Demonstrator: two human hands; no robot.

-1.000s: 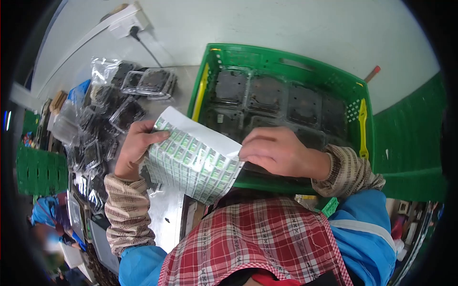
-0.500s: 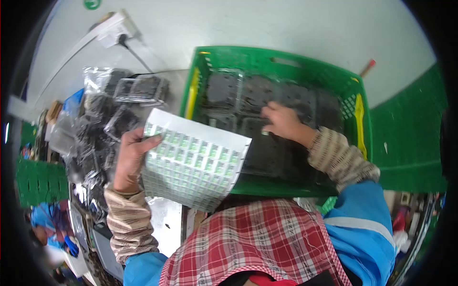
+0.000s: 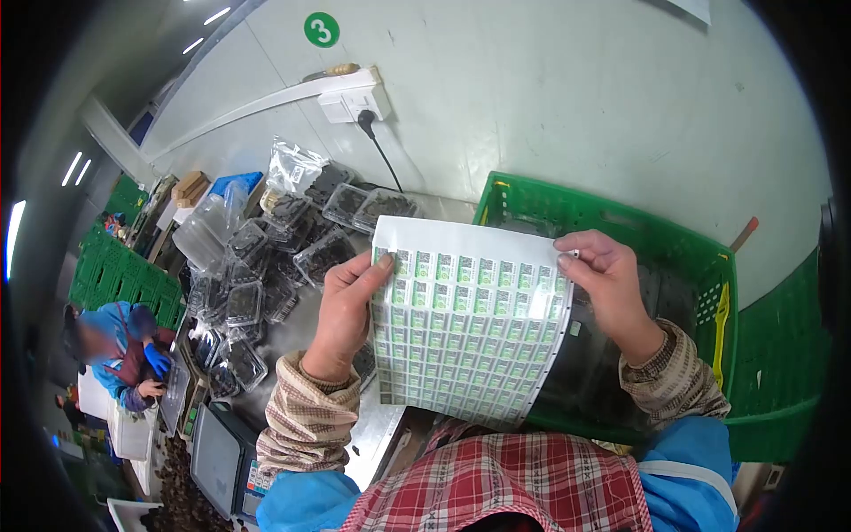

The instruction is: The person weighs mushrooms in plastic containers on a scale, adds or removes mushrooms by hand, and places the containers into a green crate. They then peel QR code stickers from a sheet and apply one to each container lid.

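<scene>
A white sheet of green-and-black printed stickers [image 3: 470, 328] spans the space before my chest, its top strip plain. My left hand [image 3: 344, 306] is closed on the sheet's upper left edge, thumb on the front. At the upper right corner, my right hand [image 3: 612, 279] pinches the edge between thumb and fingers; whether a single sticker is between them is too small to tell. Behind the sheet and right hand stands a green crate [image 3: 612, 217]. Dark-filled plastic boxes [image 3: 656, 297] lie in it, partly hidden by the sheet. A small label [image 3: 575, 328] shows on one box.
Left of the sheet are piled clear plastic boxes [image 3: 244, 301] with dark contents. A scale [image 3: 222, 457] stands at lower left. A power socket [image 3: 355, 99] with a plugged cord is on the wall. Another person [image 3: 115, 346] works at far left beside stacked green crates [image 3: 128, 275].
My right hand has left the boxes in the crate and come to the sheet's upper right corner. The head view has swung up and left, showing more wall and another person.
</scene>
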